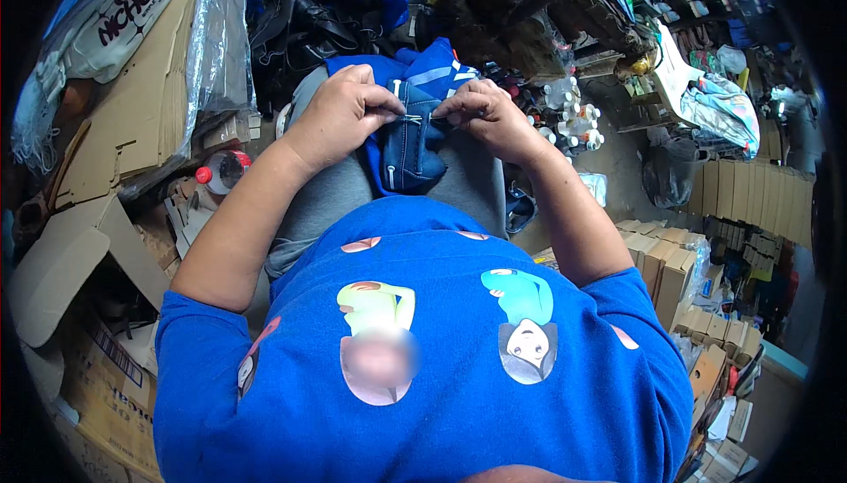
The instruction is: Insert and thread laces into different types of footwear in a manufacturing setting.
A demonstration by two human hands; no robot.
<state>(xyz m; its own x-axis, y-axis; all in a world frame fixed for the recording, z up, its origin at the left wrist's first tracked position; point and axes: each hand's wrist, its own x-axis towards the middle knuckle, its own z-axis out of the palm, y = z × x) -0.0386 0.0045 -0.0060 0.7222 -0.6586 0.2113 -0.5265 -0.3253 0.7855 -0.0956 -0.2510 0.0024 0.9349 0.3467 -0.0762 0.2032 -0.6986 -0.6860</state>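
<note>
On my lap lies a dark blue stitched piece (406, 152), leather-like, with pale seams along its edges and white cord ends at its top and bottom. It rests on a bright blue cloth (432, 64) spread over my grey trousers. My left hand (348, 108) is closed in a pinch, its fingertips on a white cord (413, 119) that crosses the piece. Just across from it, my right hand (490, 117) is also pinched, near the piece's right edge. What its fingertips hold is too small to make out.
A plastic bottle with a red cap (225, 170) lies left of my legs, beside flattened cardboard (137, 104). To the right stand several small white-capped bottles (573, 117). Stacked cardboard boxes (662, 258) line the right side. Dark shoe-like items (309, 29) are heaped ahead.
</note>
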